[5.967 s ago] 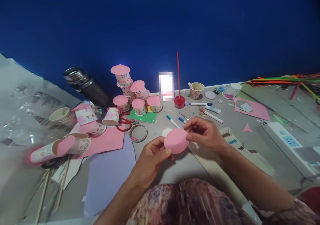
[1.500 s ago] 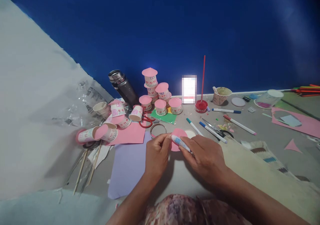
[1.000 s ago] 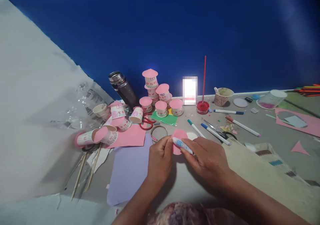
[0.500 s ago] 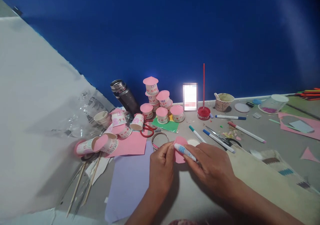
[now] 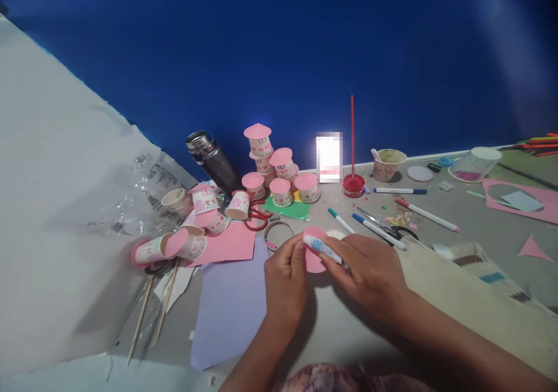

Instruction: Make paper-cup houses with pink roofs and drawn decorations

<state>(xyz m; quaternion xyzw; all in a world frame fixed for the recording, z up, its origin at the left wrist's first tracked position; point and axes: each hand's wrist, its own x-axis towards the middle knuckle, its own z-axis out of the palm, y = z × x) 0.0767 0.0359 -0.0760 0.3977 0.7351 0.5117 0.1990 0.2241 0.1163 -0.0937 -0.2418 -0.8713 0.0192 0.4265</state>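
Note:
My left hand [image 5: 286, 275] pinches the left edge of a small round piece of pink paper [image 5: 314, 262] just above the table. In my right hand [image 5: 370, 273] is a white and blue glue stick [image 5: 323, 249], tilted so that its tip meets the paper near my left fingertips. Part of the paper is hidden behind the glue stick and my right fingers. Right behind the paper lies a white disc [image 5: 335, 234], partly covered. A roll of tape [image 5: 279, 235] sits just beyond my left hand.
Pink-topped paper cups [image 5: 281, 192] stand stacked at the back, beside a dark flask [image 5: 214, 162]. Purple paper [image 5: 231, 316] lies left of my arms. Markers [image 5: 379, 231] and scissors [image 5: 387, 224] are at right, near a patterned cloth [image 5: 475, 299]. A lit phone [image 5: 329, 158] leans on the wall.
The view has tilted and shifted slightly, so the tabletop things appear a little higher. Both hands keep their hold, and the glue stick stays against the pink paper.

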